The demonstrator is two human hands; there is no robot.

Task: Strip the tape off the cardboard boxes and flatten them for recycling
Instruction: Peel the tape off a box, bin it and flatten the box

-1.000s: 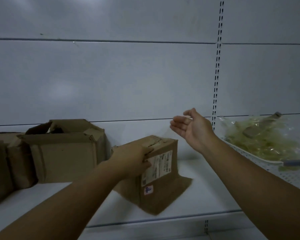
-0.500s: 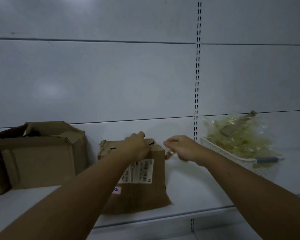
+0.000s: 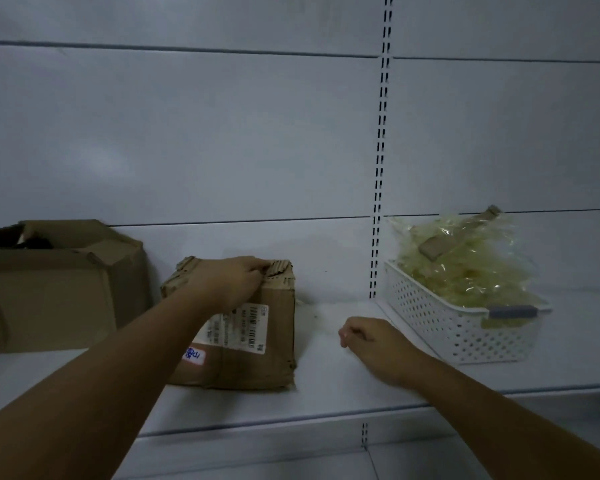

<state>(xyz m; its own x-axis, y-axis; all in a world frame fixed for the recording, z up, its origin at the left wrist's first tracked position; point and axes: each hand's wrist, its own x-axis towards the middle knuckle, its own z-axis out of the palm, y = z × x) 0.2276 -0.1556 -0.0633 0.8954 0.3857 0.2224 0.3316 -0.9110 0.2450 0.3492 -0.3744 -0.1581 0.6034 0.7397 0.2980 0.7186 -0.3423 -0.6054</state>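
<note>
A small brown cardboard box (image 3: pixel 257 362) with a white shipping label (image 3: pixel 243 327) stands on the white shelf (image 3: pixel 329 393). Its top edge is torn and crumpled. My left hand (image 3: pixel 236 282) lies over the top of this box, fingers gripping the far top edge. To the right of the box, my right hand (image 3: pixel 371 341) hovers low over the shelf with fingers curled shut. No tape shows in it.
A larger open cardboard box (image 3: pixel 56 289) stands at the left. A white perforated basket (image 3: pixel 447 330) at the right holds a heap of crumpled clear tape (image 3: pixel 465 268). A grey panelled back wall with a slotted upright (image 3: pixel 380 168) closes off the shelf.
The box went from tilted to standing flat on the shelf. My right hand dropped from the box's top right corner to low over the shelf, fingers curled.
</note>
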